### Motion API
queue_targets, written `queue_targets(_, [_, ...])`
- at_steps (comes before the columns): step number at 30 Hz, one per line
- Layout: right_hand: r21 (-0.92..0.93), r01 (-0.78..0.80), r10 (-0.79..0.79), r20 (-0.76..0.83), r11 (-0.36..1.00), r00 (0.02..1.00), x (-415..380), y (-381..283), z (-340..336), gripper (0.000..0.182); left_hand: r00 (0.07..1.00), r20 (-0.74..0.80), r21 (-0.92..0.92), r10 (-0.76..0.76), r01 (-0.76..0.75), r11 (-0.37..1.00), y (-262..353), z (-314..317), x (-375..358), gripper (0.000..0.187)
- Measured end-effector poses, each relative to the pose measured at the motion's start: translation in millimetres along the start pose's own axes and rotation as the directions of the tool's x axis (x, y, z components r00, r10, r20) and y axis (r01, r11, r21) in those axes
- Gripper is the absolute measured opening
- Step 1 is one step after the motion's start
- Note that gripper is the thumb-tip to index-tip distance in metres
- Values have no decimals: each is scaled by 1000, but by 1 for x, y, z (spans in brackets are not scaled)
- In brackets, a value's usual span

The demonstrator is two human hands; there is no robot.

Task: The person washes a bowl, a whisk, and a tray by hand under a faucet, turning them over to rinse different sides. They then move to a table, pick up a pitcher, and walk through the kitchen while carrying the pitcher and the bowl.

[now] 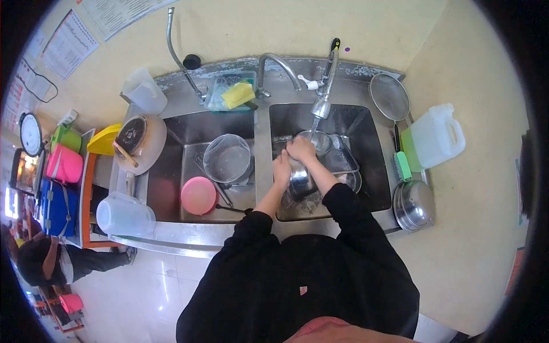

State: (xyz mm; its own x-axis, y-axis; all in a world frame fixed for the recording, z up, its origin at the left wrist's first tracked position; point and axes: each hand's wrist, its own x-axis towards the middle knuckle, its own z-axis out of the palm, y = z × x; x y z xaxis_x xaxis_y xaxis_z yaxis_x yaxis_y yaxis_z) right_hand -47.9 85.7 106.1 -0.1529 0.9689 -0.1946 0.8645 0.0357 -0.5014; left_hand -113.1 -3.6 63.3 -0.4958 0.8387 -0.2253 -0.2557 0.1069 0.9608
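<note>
In the right sink basin (pixel 374 171), a shiny stainless steel pot (pixel 301 180) is tilted between my hands. My left hand (pixel 281 170) is closed on its left side, thumb toward the rim. At the upper rim, just below the running tap water (pixel 314 128), my right hand (pixel 301 150) is curled over the pot; its fingertips are partly hidden. A round strainer (pixel 323 144) lies just beyond the right hand. Another metal utensil (pixel 350 178) with a round head rests in the basin, partly behind my right forearm.
A spray faucet (pixel 322 107) hangs over the right basin. The left basin holds a clear round tub (pixel 227 158) and a pink bowl (pixel 199 195). A yellow sponge (pixel 238 95) sits behind it. Right of the sink stand a jug (pixel 433 137) and steel bowls (pixel 414 206). A person (pixel 51 260) is at far left.
</note>
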Motion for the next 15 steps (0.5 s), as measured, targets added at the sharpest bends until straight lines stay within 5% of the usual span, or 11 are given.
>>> queue_targets(1, [45,-8,5,55,999,998,8,4,6,40,1000,13,-33,-10,10,999,12,0,-2,45])
queue_targets(2, [-118,282,-256,199,952,946,78,63,64,38,999,26,-60,-21,23,998,21,-2,-11,45])
queue_targets(5, [37,186,-189,112,982,976,51,49,45,37,996,-6,-37,-93,93,995,41,-1,-17,44])
queue_targets(6, [114,100,-115,128,988,985,-22,-9,-14,35,988,-48,-77,-150,146,986,24,0,-6,43])
queue_targets(7, [-5,388,-388,-48,922,920,-42,0,1,33,985,-63,-149,-163,152,977,13,1,-3,42])
queue_targets(8, [-173,619,-643,-185,766,743,-54,7,12,31,982,-77,-224,-170,149,963,6,3,2,42])
queue_targets(9, [-185,654,-679,-242,734,694,-72,12,4,31,979,-93,-296,-182,147,944,-2,4,5,42])
queue_targets(10, [-195,685,-708,-297,702,641,-89,21,-5,33,983,-47,-179,-176,165,970,-13,2,7,41])
queue_targets(13, [-185,562,-582,-414,806,699,-117,73,-12,40,932,-97,-388,-350,288,875,-22,6,16,41])
queue_targets(14, [261,391,-249,-447,883,859,-110,88,-13,44,887,-28,-473,-462,395,787,-19,3,14,40])
queue_targets(15, [656,155,86,-319,738,944,-97,103,-9,49,888,-1,-480,-459,402,779,-13,5,9,41])
